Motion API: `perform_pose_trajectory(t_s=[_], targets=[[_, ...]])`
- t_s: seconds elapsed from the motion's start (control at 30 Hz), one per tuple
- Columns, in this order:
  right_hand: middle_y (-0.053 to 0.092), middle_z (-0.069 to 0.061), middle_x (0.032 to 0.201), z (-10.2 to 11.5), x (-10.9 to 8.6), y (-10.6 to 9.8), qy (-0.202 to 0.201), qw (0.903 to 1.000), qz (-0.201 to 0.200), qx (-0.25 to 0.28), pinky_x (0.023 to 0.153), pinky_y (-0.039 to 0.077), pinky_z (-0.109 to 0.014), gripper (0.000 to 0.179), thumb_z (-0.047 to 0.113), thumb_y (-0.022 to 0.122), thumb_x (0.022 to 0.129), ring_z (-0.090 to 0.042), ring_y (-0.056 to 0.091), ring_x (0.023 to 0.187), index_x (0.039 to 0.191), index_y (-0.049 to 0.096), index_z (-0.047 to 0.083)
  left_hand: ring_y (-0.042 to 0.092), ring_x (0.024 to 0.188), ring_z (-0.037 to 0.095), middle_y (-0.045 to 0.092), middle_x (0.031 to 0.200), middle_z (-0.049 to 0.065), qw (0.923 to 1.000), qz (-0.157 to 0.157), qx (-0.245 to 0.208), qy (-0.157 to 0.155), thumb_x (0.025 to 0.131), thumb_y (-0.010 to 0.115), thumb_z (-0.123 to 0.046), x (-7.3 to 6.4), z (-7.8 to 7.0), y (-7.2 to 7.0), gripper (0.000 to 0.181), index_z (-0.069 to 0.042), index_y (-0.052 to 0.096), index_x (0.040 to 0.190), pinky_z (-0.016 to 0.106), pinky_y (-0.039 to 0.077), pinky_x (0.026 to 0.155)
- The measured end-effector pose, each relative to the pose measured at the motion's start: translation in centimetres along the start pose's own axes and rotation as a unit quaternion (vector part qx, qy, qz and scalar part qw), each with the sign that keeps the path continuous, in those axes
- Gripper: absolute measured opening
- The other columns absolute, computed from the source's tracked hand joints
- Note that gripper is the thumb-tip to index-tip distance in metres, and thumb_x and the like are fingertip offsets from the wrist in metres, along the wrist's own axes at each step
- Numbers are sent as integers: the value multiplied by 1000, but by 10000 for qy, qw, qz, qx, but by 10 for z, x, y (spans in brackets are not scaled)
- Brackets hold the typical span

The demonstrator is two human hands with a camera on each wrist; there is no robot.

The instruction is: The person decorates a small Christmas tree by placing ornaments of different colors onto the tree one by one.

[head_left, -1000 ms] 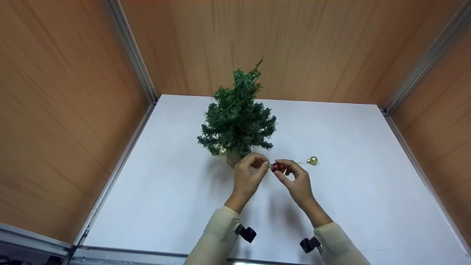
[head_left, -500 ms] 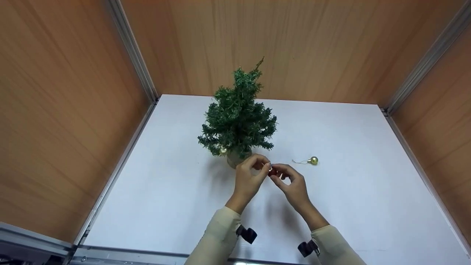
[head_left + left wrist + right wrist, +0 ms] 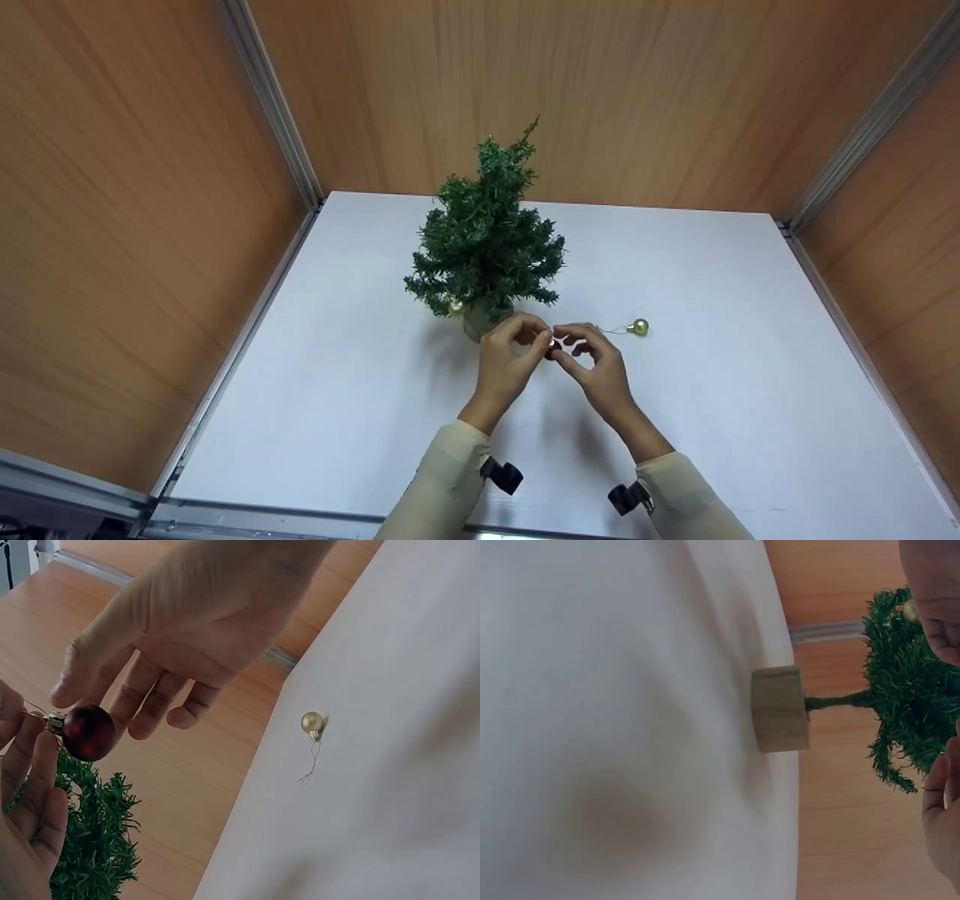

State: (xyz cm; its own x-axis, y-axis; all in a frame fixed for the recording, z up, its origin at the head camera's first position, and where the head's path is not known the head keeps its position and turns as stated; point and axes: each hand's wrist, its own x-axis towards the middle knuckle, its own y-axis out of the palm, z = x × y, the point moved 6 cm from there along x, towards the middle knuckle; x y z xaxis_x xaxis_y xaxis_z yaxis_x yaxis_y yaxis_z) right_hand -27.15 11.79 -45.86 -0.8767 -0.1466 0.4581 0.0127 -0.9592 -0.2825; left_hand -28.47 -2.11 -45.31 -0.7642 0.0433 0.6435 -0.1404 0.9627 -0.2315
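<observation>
A dark red bauble (image 3: 89, 735) with a gold cap and a thin string is between the two hands, in front of the small artificial Christmas tree (image 3: 486, 240). My left hand (image 3: 506, 367) pinches it by the cap and string between thumb and fingertips. Close beside the ball, my right hand (image 3: 606, 379) has its fingers loosely extended; the left wrist view shows its thumb and fingers around the ball without gripping it. One gold bauble (image 3: 455, 307) hangs low on the tree's left side. A second gold bauble (image 3: 640, 327) lies on the table to the right, its string trailing left.
The tree stands on a round wooden base (image 3: 780, 709) on the white table (image 3: 315, 390). Wood-grain panels (image 3: 637, 97) enclose the back and both sides, joined by metal rails (image 3: 274, 105).
The right hand has shifted slightly left with the red bauble, then its fingers have loosened from the ball. The left hand stays in place, pinching the bauble's cap and string.
</observation>
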Motion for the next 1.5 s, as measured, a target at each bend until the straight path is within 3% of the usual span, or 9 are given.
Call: perform_pose_trajectory(t_s=[0.2,0.33,0.47,0.9,1.5], targets=[[62,-7,98,12,8,-3,-217,9997,-86,-45,75,41,-40,25,8,64,83,-30,52,89,107,61,2,56,71,8,61,80,-6,9999,66,32,-154,85,63,-16,0,1,-1,8,-8,64,85,33,49,62],[63,-2,95,15,11,-2,-294,9995,-134,-63,74,41,-39,22,10,66,82,-34,52,86,102,63,2,56,71,8,61,81,-6,9999,47,35,-90,85,63,-19,0,1,-1,9,-10,64,86,35,49,62],[64,-1,91,17,12,-1,-361,9992,-189,-22,72,40,-38,18,9,67,80,-35,52,83,98,66,4,56,71,8,61,81,-6,10000,18,47,-35,85,63,-20,0,0,-2,7,-12,64,86,29,48,62],[64,0,86,16,14,-2,-355,9991,-225,-38,69,41,-41,13,12,67,81,-16,54,77,93,68,8,55,70,8,61,81,-7,9998,142,134,17,87,60,-23,0,0,-1,10,-14,63,86,30,48,61],[64,-4,82,19,19,-3,-348,9987,-244,278,69,43,-30,7,8,67,81,-18,54,76,87,69,5,53,69,7,60,79,-7,9993,145,279,182,86,61,-22,5,-4,-6,8,-14,63,85,22,45,62]])
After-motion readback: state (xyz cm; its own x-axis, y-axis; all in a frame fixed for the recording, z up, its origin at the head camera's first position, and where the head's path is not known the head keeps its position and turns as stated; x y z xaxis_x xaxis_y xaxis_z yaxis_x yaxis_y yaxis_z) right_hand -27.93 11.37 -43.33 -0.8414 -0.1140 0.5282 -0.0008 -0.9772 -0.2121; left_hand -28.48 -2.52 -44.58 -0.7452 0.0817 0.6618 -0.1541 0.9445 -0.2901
